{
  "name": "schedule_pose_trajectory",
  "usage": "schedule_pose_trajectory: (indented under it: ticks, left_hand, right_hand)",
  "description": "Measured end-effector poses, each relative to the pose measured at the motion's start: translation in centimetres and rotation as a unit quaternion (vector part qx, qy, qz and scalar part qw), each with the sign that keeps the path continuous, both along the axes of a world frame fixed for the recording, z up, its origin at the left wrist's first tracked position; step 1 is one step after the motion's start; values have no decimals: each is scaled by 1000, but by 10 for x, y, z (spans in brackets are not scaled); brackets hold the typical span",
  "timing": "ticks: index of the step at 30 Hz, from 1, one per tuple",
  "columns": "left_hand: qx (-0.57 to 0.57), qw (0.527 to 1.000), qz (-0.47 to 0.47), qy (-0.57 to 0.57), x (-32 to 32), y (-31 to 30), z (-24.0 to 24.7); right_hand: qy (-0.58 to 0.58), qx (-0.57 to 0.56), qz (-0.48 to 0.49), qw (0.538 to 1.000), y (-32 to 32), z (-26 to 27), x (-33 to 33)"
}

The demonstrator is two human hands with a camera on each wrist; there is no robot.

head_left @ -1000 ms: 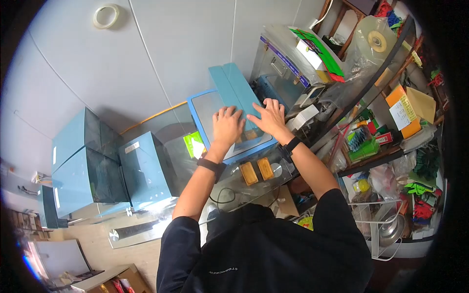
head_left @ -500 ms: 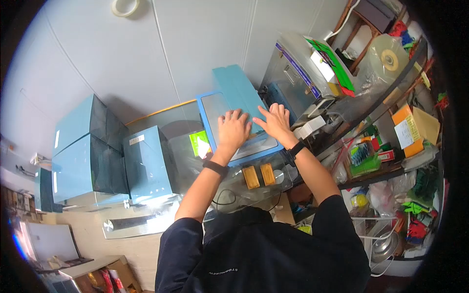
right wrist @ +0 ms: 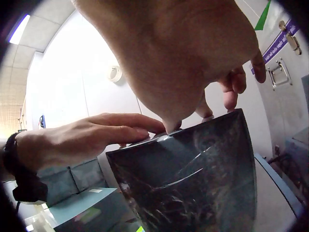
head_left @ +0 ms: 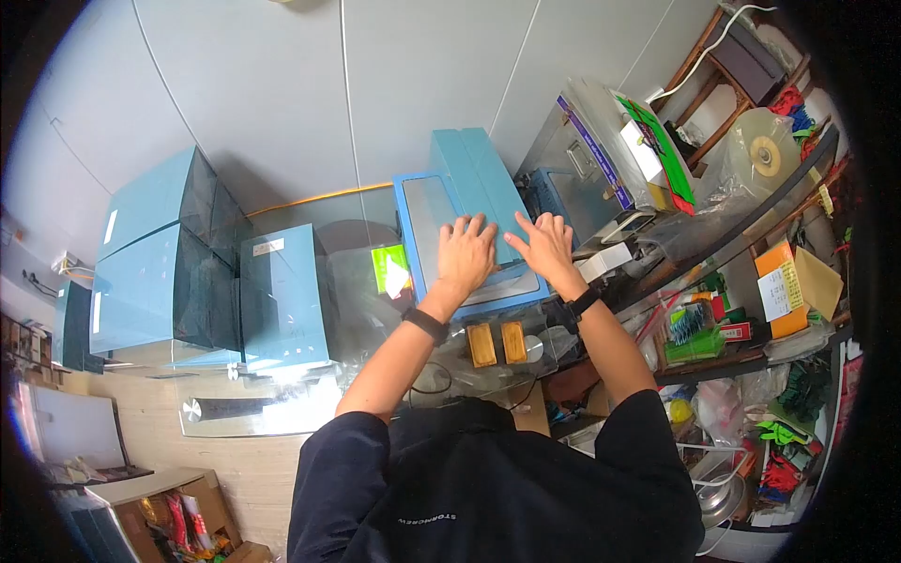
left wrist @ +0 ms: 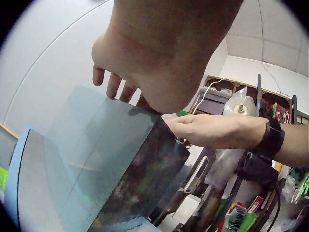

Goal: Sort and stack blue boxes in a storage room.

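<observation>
A teal box (head_left: 474, 178) with a lengthwise seam along its top stands on a blue-framed grey panel (head_left: 424, 225). The left hand (head_left: 465, 255) rests its fingertips on the box's top near the end closest to the body. The right hand (head_left: 546, 251) lies beside it, fingers spread, thumb toward the left hand. In the right wrist view the box's dark, glossy end (right wrist: 193, 179) has a clear wrinkled surface, and fingertips of both hands touch its upper edge. From the left wrist view, the left fingers reach over the box top (left wrist: 96, 130).
More teal boxes (head_left: 284, 296) stand at the left on the glass table. Two small golden trays (head_left: 481, 345) lie near the body. A green-and-white packet (head_left: 390, 270) is left of the panel. At the right are a metal case (head_left: 587, 150) and crowded shelves.
The head view has shifted, so the scene sits differently in it. Both hands remain on the box top near its closer end, with little visible movement relative to it.
</observation>
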State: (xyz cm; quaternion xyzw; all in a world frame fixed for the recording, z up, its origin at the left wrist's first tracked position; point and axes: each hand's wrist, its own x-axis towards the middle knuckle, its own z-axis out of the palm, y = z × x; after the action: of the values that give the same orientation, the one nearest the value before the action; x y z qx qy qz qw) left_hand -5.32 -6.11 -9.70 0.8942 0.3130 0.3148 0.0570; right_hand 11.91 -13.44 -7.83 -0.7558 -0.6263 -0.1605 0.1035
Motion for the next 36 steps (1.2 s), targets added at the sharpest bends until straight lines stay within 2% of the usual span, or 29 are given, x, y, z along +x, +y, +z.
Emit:
schedule_pose_trajectory:
  ticks: [5, 10, 17, 28, 36]
  left_hand:
    - [-19, 999, -21, -46, -4, 6, -5]
    - [-29, 995, -20, -91, -19, 12, -10]
    - [-77, 992, -5, -100, -22, 19, -18]
    - [-147, 980, -1, -134, -18, 20, -31]
    - [-162, 978, 7, -134, -17, 18, -34]
  right_hand:
    - [13, 4, -10, 1000, -1, 5, -3]
    - [53, 27, 25, 998, -11, 9, 8]
    - [75, 40, 44, 995, -13, 3, 8]
    - [48, 73, 61, 994, -13, -4, 4]
    - [45, 63, 89, 993, -13, 1, 7]
